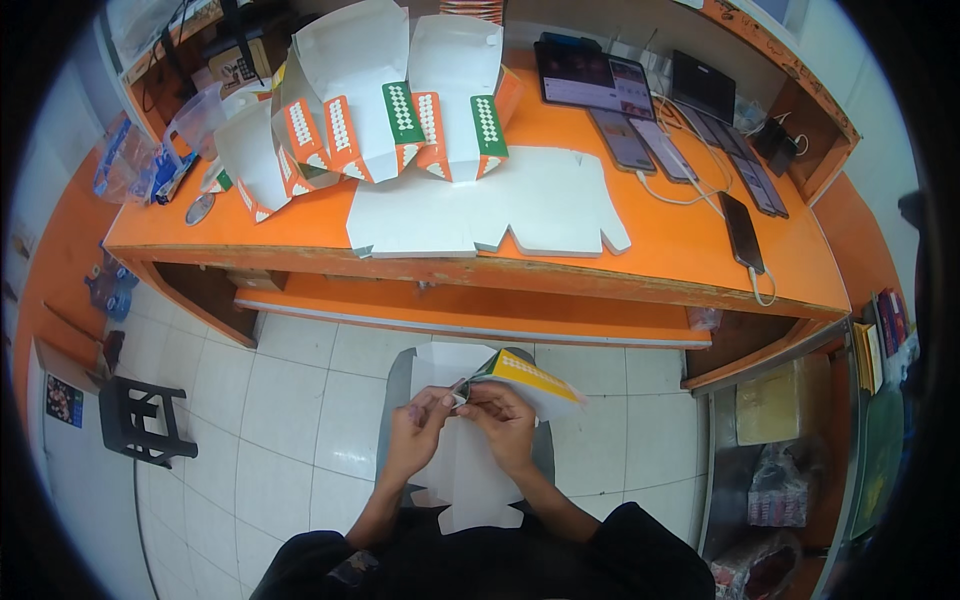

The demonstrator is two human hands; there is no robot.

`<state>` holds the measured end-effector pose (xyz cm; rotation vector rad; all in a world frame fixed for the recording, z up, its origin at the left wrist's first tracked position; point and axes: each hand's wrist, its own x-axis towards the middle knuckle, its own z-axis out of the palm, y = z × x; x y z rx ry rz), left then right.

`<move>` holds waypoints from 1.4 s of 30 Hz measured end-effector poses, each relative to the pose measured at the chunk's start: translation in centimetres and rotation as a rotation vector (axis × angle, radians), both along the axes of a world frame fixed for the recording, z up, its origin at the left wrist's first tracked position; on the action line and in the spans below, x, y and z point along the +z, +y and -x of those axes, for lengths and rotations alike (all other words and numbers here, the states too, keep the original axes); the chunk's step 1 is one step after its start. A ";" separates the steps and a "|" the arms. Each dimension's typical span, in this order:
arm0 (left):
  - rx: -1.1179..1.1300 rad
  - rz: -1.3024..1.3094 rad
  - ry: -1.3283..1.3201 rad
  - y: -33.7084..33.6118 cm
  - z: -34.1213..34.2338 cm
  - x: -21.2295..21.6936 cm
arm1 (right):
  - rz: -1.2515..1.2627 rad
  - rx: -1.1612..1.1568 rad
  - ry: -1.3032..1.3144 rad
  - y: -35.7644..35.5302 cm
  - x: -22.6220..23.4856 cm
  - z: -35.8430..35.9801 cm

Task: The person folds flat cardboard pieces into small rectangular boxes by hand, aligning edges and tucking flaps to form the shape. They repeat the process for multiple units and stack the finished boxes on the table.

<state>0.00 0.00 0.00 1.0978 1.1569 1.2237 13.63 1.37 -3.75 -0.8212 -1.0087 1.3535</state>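
Above my lap, a partly folded cardboard food box (478, 465) spreads its white inner face toward me. A yellow and green printed side panel (535, 375) stands up at its far right. My left hand (420, 428) pinches a small corner flap of the box between thumb and fingers. Close beside it, my right hand (505, 425) is closed on the same corner, just below the printed panel. The fingertips almost meet, and they hide part of the fold. On the orange counter ahead lie flat white box blanks (485, 215), with several open folded boxes (365, 125) behind them.
Phones (742, 232) with white charging cables and a tablet (585, 75) lie on the counter's right side. Clear plastic bags and cups (195, 120) crowd its left end. A dark stool (145, 420) stands on the tiled floor at left; shelves with packages (780, 490) stand at right.
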 end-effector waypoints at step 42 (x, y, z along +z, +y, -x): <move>0.034 -0.190 -0.194 -1.0 -0.8 0.6 | 0.001 0.075 -0.023 0.0 2.7 -0.4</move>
